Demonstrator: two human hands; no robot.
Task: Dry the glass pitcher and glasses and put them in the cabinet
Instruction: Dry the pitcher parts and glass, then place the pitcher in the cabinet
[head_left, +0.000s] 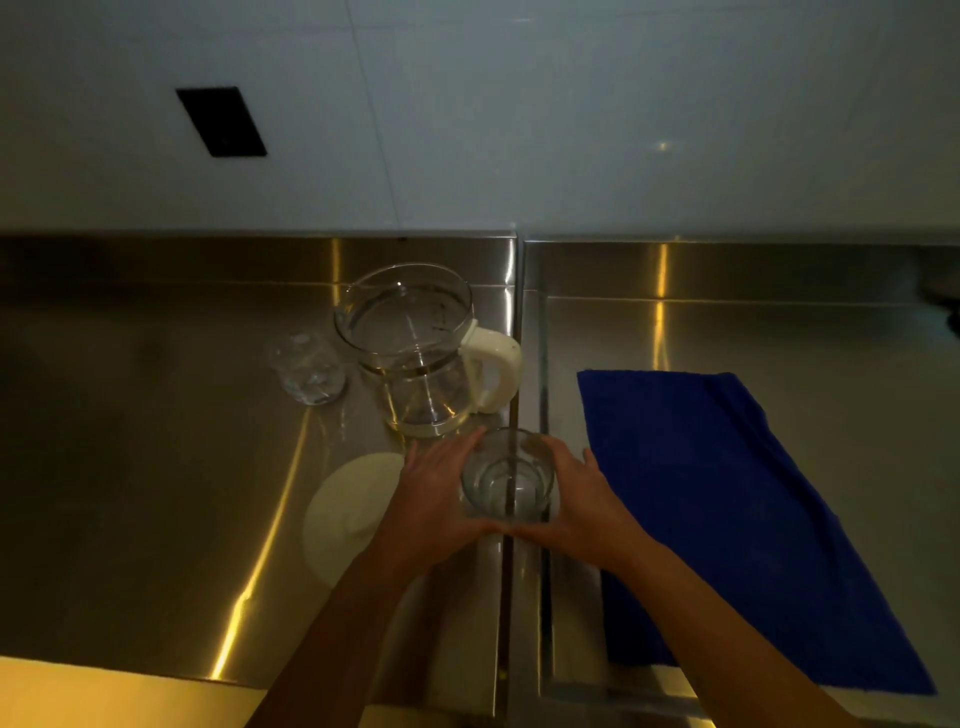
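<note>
Stainless counter (156, 467) is laid with the pitcher (410, 353), a second glass (309, 374) and a blue towel (727, 493). Just in front of the pitcher, one glass (506, 480) is cupped between the left hand (441, 493) and right hand (582, 493), fingers wrapped round its sides. Drying is judged to be just starting, so the towel must be brought to the glass next.

Mounted on the head; single wide-angle view. Looks forward and steeply down onto the brushed stainless-steel worktop (156, 467), facing the pale tiled wall (571, 130) behind it. Sits close: takes in both bare forearms from the bottom edge, with the left hand (436, 493) and right hand (582, 499) just below frame centre. Reaches from the near worktop edge at bottom left up to the wall. Bends straight seams outward toward the borders.
</note>
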